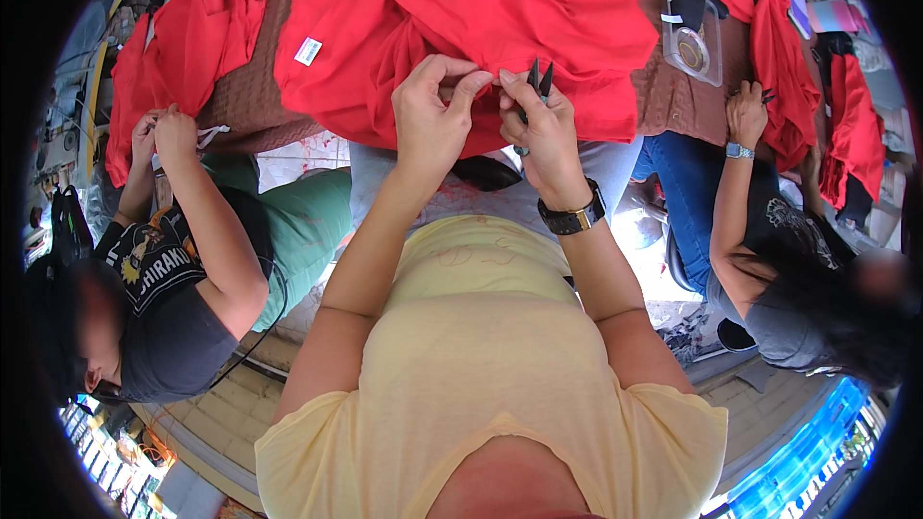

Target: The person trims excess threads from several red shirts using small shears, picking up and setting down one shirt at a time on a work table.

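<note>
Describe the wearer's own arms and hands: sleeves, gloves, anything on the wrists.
Short, pale-yellow fabric sleeves end above the elbows; forearms bare. Ungloved left hand, bare wrist. Ungloved right hand, wide black wristband with metallic detail.

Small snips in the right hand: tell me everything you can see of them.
The snips are small and dark, with two pointed, metal-looking blades spread in a narrow V, tips directed away from the wearer. A bit of greenish handle shows lower down; the rest is hidden by the right hand, which holds them over red fabric.
</note>
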Demonstrator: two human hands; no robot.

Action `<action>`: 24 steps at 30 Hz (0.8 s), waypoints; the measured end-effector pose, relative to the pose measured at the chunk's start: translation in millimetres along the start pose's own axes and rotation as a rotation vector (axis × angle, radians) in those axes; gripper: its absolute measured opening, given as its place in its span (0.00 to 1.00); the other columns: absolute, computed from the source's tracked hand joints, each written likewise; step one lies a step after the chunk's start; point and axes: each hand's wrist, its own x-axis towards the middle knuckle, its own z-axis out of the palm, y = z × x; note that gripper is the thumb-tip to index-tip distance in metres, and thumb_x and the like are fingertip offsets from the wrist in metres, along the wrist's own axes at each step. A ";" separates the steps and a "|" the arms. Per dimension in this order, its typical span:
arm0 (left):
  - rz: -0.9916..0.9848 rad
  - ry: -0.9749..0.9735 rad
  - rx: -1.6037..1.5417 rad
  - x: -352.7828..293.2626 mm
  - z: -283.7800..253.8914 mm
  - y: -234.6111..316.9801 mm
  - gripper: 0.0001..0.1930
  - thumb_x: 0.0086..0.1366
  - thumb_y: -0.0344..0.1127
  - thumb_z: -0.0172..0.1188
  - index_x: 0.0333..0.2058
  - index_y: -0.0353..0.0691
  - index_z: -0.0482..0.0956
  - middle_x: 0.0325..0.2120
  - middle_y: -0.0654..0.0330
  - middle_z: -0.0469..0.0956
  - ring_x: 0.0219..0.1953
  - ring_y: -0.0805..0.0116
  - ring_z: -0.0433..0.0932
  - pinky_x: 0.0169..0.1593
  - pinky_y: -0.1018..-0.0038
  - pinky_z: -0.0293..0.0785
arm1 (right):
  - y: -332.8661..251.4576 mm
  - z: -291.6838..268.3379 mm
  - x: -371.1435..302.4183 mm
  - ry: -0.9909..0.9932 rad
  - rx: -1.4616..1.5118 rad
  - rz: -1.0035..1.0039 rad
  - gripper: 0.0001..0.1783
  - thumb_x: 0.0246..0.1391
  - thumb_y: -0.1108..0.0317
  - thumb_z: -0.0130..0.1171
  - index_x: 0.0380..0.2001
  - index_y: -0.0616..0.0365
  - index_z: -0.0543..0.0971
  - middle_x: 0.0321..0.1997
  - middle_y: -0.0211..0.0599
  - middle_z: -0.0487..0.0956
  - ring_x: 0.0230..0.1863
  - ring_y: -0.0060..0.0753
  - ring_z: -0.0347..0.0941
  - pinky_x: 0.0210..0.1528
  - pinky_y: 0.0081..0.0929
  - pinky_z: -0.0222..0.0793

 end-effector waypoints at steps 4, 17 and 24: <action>-0.081 -0.033 -0.083 -5.1 0.9 -6.6 0.07 0.70 0.32 0.60 0.38 0.33 0.77 0.29 0.63 0.80 0.33 0.78 0.78 0.39 0.79 0.76 | 6.4 -5.9 -1.5 -0.012 -0.039 -0.018 0.09 0.62 0.66 0.62 0.28 0.57 0.76 0.18 0.19 0.67 0.12 0.09 0.52 0.15 0.18 0.43; -0.179 -0.018 -0.518 -11.0 6.7 -18.6 0.07 0.74 0.32 0.52 0.41 0.34 0.73 0.36 0.60 0.77 0.40 0.75 0.79 0.47 0.74 0.79 | 11.7 -1.5 -8.0 -0.012 -0.164 -0.100 0.08 0.61 0.65 0.63 0.31 0.57 0.79 0.21 0.22 0.72 0.16 0.07 0.57 0.17 0.16 0.48; -0.131 -0.045 -0.538 -20.3 4.1 -15.9 0.06 0.74 0.32 0.52 0.40 0.34 0.72 0.36 0.61 0.76 0.39 0.75 0.78 0.47 0.76 0.79 | -17.9 -0.5 -23.2 -0.146 -0.599 -0.002 0.24 0.69 0.55 0.48 0.30 0.67 0.77 0.23 0.35 0.76 0.26 0.24 0.70 0.31 0.27 0.64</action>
